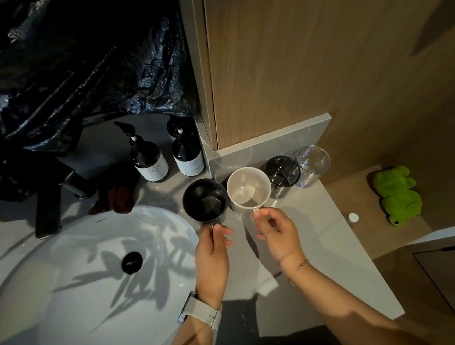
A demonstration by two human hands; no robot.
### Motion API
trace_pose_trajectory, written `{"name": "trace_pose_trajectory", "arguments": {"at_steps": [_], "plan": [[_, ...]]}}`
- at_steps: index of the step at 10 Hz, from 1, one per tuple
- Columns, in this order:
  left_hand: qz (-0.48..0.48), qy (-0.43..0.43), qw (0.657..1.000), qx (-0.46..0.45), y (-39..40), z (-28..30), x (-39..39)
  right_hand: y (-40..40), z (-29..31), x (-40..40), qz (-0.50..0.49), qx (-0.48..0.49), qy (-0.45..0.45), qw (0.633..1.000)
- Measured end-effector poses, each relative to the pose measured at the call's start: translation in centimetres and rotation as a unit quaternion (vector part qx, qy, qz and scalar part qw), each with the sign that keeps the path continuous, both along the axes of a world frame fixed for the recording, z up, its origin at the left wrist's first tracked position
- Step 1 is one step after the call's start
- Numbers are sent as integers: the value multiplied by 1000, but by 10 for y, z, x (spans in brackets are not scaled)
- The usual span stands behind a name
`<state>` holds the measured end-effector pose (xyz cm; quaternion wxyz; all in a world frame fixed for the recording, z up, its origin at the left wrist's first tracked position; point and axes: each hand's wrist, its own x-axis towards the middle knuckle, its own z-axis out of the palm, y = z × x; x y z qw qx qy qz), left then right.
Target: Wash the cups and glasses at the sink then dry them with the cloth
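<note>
You're standing at the sink (pixel 72 278), both hands over the grey surface (pixel 307 248) at its 3 o'clock. Your left hand (pixel 211 261) is pinching the black mug (pixel 205 200) by its handle, fingers (pixel 222 230) clenched on it. Your right hand (pixel 279 234) is gripping the white mug's (pixel 247 188) handle, fingers curled round it. Both mugs are sitting upright and touching, black one nearer the basin. At 2 o'clock from the white mug: a dark glass (pixel 282 175), then a clear glass (pixel 313 164), side by side. A brown cloth (pixel 120 192) is lying bunched at the basin's 12 o'clock, just beside two pump bottles (pixel 149 159). The tap (pixel 55 201) is at 11 o'clock. A green toy (pixel 398 195) is sitting on the wooden ledge, far right.
</note>
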<state>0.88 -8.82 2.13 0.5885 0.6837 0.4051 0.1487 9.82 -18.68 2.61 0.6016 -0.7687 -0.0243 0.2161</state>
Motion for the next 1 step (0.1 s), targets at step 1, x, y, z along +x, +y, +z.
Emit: {"name": "trace_pose_trajectory", "arguments": {"at_steps": [1], "plan": [[8, 59, 996, 70, 3, 10, 1, -1, 6, 3, -18, 8, 22, 1000]]}}
